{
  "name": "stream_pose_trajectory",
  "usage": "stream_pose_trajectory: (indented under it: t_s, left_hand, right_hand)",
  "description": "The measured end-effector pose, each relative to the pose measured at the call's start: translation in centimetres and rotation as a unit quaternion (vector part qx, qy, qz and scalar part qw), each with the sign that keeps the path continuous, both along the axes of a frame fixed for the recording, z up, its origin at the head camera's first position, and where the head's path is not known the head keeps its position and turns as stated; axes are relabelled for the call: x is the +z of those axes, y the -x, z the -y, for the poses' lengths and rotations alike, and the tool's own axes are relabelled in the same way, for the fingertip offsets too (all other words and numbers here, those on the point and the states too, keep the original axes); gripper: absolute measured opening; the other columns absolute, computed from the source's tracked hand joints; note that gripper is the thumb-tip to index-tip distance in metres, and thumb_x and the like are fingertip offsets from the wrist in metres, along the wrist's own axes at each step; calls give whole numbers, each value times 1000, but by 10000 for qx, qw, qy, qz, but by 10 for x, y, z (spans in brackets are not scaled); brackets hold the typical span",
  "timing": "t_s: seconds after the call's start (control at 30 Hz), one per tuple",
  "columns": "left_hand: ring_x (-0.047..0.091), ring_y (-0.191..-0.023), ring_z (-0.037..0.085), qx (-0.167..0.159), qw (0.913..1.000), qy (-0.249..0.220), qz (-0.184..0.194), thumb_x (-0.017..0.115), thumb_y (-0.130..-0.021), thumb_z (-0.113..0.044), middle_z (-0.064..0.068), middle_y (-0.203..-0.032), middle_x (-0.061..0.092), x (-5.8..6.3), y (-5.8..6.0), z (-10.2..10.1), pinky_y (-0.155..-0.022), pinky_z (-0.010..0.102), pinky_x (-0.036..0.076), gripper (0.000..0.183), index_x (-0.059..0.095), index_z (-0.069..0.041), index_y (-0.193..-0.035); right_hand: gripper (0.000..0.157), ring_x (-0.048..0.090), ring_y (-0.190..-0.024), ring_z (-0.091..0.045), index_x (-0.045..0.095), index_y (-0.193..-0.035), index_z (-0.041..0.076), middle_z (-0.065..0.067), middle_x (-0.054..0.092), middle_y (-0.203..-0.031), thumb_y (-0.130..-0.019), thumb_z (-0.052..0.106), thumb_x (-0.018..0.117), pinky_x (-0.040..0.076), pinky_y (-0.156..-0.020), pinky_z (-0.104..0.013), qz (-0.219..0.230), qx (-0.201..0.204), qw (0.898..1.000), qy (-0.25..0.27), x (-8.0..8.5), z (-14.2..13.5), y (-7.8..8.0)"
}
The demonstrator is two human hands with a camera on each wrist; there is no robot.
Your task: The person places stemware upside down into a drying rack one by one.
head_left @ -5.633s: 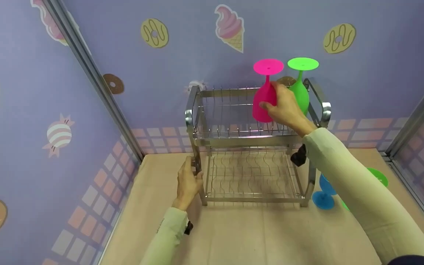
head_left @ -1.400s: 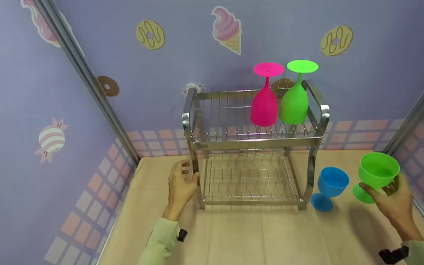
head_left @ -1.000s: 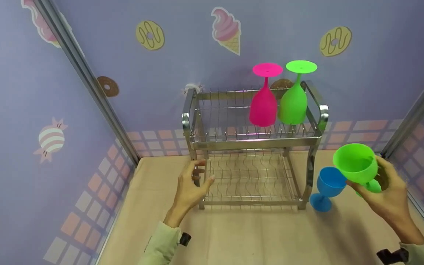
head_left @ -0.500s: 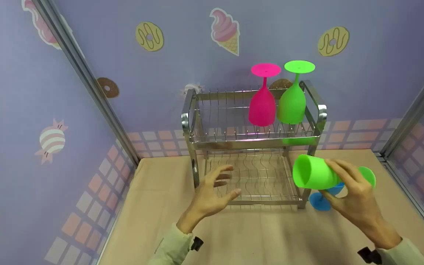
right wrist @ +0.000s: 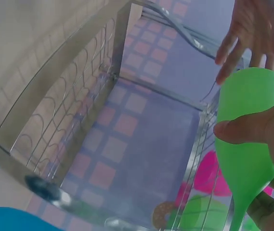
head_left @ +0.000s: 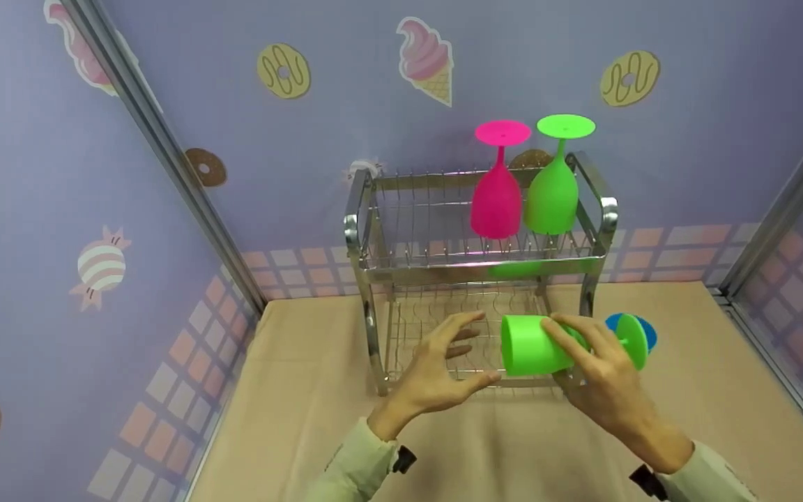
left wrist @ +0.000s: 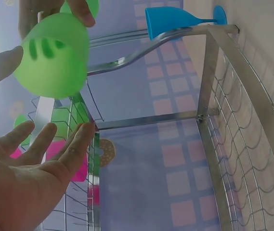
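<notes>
My right hand (head_left: 603,376) grips a green plastic goblet (head_left: 534,345) by its bowl, thumb on one side and fingers on the other. The goblet lies sideways in the air in front of the rack, mouth toward my left hand (head_left: 436,376), foot to the right. That left hand has its fingers spread around the space before the rim, and in the head view a small gap separates them. On the upper tier of the metal dish rack (head_left: 471,272), a pink goblet (head_left: 497,202) and another green goblet (head_left: 553,199) stand upside down. The lower tier is partly hidden by my hands.
A blue goblet (left wrist: 170,20) stands right of the rack, mostly hidden behind my right hand in the head view. Patterned walls (head_left: 332,139) enclose the cloth-covered table (head_left: 290,418) at the back and sides.
The pink goblet was released on the upper tier. My right hand then took the green goblet from the right, carried it left and tipped it sideways. My left hand left the rack's side, moving right.
</notes>
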State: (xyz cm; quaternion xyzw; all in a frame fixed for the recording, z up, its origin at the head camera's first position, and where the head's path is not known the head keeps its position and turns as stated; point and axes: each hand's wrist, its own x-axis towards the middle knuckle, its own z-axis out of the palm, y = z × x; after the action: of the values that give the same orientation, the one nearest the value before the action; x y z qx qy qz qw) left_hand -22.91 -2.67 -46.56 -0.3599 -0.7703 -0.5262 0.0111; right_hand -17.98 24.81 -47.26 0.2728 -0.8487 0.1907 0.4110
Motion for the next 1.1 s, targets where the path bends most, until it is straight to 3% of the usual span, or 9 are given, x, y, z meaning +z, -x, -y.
stream_pose_trajectory:
  t_s: [0.23,0.5,0.63,0.7,0.83,0.93,1.0,1.03,1.1]
  left_hand:
    - [62,-136,24,-298,9995,-97,-51,87,-92,-33,6,-152,54,2,-2,-7,-105,30,59,82,43,-18,-160]
    - [63,-132,20,-356,9992,-188,-30,87,-92,-30,6,-147,56,0,0,-7,-101,28,61,77,46,-19,-157]
    - [64,-130,20,-340,9991,-227,130,87,-91,-29,7,-143,57,0,1,-5,-99,28,62,74,50,-20,-154]
    - [65,-129,21,-290,9989,-287,238,88,-90,-28,7,-142,58,-1,2,-3,-98,29,63,73,51,-20,-152]
    - [67,-127,25,-120,9976,-491,474,89,-88,-26,10,-142,58,-3,4,1,-97,35,64,73,52,-15,-150]
    - [67,-127,29,17,9959,-609,667,87,-88,-26,14,-143,57,-5,5,4,-98,39,64,72,51,-15,-149]
    - [67,-127,30,84,9951,-647,748,86,-88,-27,15,-144,56,-5,4,4,-98,39,64,71,49,-16,-149]
    - [66,-128,31,94,9946,-669,789,86,-89,-27,15,-145,55,-5,4,4,-99,40,64,71,49,-17,-149]
    - [66,-128,31,86,9938,-723,841,85,-89,-27,14,-145,54,-4,3,2,-99,39,64,71,48,-17,-148]
  right_hand:
    - [107,66,-114,-38,67,-143,8,-18,67,-134,-44,-13,104,65,-93,-55,-19,80,9997,-235,0,15,0]
    - [108,65,-117,-36,66,-145,7,-18,66,-137,-45,-12,105,64,-95,-53,-15,139,9998,-151,-1,20,-1]
    - [109,64,-119,-34,65,-146,8,-16,66,-139,-46,-7,106,59,-106,-40,-45,125,9999,-73,-2,21,-5]
    - [102,63,-119,-34,66,-144,6,-18,66,-137,-50,-4,105,51,-115,-29,-100,243,9996,115,-4,20,-7]
    - [50,63,-111,-35,73,-127,-1,-21,70,-122,-86,19,92,45,-110,-17,-489,668,9932,821,-16,18,-10]
    - [37,66,-100,-25,76,-112,-2,-18,71,-109,-92,28,87,52,-96,-15,-441,884,9823,1589,-27,19,-11]
    - [33,67,-98,-21,74,-111,-3,-19,69,-106,-86,11,91,56,-93,-16,119,1111,9666,2307,-33,22,-13]
    - [36,68,-99,-18,72,-113,-3,-18,69,-107,-83,3,91,58,-91,-16,536,1177,9543,2693,-34,24,-14]
    - [50,70,-105,-17,68,-122,-4,-18,68,-115,-78,-12,88,61,-92,-20,1453,1317,9144,3542,-36,28,-14]
